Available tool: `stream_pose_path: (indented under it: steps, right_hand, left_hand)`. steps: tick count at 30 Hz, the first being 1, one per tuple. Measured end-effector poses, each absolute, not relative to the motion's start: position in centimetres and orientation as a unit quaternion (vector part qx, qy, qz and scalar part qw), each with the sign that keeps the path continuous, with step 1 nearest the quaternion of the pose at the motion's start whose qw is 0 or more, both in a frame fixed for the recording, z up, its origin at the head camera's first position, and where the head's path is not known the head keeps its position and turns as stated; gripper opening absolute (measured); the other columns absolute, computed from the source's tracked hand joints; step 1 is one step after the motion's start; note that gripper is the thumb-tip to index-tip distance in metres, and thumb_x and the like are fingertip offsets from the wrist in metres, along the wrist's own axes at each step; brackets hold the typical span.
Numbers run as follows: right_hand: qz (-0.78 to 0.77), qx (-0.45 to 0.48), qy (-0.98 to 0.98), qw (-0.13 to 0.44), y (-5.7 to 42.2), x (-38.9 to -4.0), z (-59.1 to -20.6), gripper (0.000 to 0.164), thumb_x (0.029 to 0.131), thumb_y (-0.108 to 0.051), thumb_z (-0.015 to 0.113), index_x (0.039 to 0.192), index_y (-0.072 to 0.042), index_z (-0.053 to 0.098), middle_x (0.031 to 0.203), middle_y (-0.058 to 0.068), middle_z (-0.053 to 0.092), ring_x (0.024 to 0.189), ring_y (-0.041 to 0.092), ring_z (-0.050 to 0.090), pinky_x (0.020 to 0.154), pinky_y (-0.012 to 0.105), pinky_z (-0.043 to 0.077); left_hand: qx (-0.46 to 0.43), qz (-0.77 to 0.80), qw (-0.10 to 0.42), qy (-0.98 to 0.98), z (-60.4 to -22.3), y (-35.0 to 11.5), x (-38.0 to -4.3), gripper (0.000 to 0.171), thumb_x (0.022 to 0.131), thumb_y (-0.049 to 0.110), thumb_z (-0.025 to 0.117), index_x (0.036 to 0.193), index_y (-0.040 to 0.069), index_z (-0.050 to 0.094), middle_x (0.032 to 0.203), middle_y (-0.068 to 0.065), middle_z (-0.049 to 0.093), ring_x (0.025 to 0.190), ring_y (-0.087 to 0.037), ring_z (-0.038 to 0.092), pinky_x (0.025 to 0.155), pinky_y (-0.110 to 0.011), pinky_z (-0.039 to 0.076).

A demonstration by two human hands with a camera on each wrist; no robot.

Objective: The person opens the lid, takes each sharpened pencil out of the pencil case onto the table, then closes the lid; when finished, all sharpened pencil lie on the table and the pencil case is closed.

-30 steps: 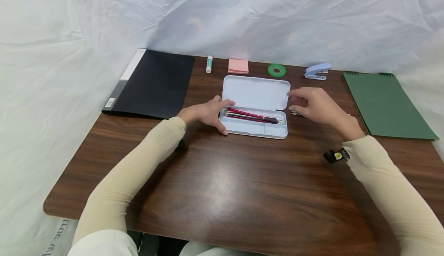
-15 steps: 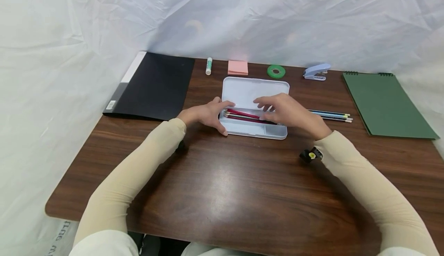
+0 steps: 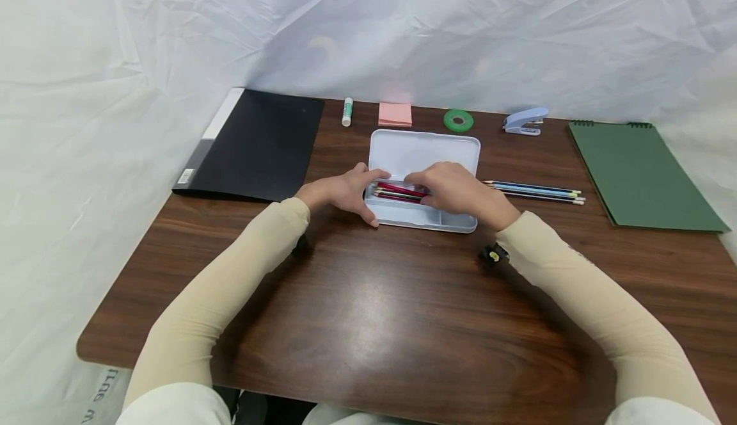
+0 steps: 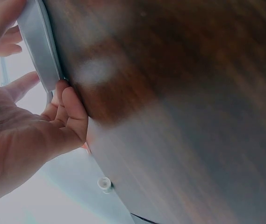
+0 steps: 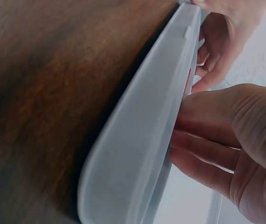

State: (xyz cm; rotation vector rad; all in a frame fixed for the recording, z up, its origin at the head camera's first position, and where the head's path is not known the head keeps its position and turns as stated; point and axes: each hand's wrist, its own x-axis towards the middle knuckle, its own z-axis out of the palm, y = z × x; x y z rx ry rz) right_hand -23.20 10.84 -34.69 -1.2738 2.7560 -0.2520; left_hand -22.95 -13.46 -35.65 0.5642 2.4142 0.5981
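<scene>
A white pencil case (image 3: 403, 217) lies on the table with its lid (image 3: 423, 150) raised at the back. My left hand (image 3: 348, 193) holds its left end, the thumb at the near edge and fingers at the far side. Inside the long compartment lie several dark red and dark pencils (image 3: 398, 191). My right hand (image 3: 451, 188) reaches down into the case, its curled fingers and thumb gripping the pencils and hiding their right ends. In the right wrist view the fingers (image 5: 203, 170) dip past the case's rim. Several blue and black pencils (image 3: 535, 191) lie to the case's right.
A black folder (image 3: 253, 146) lies at the left and a green spiral notepad (image 3: 645, 175) at the right. Along the back are a glue stick (image 3: 347, 112), pink sticky notes (image 3: 395, 114), green tape (image 3: 458, 120) and a light blue stapler (image 3: 524, 121). Draped white sheeting (image 3: 368, 34) stands behind.
My right hand has let go of the blue and black pencils beside the case, moved left over it and lowered onto the pencils inside. The left hand has kept its hold.
</scene>
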Motion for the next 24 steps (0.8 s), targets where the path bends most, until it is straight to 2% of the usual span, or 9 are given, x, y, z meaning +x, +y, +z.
stream_pose_path:
  steps: [9, 24]
  right_hand:
    - [-0.053, -0.423, 0.904, 0.046, 10.1, -23.1, -34.7, 0.037, 0.086, -0.01, 0.077, 0.122, -0.011, 0.07, 0.096, 0.008, 0.076, 0.073, 0.021, 0.062, 0.074, 0.04, 0.054]
    - [-0.039, -0.426, 0.902, 0.049, 9.7, -23.2, -34.7, 0.04, 0.086, -0.004, 0.074, 0.125, -0.01, 0.07, 0.108, 0.009, 0.076, 0.085, 0.025, 0.068, 0.081, 0.045, 0.055]
  left_hand:
    - [0.215, 0.218, 0.287, 0.908, -35.7, -13.5, -23.0, 0.102, 0.076, 0.039, 0.086, 0.157, 0.026, 0.025, 0.136, -0.016, 0.03, 0.123, -0.029, 0.039, 0.106, -0.044, 0.038]
    - [0.211, 0.22, 0.29, 0.907, -35.8, -13.6, -23.1, 0.102, 0.076, 0.04, 0.085, 0.157, 0.027, 0.025, 0.134, -0.015, 0.031, 0.122, -0.029, 0.039, 0.104, -0.044, 0.039]
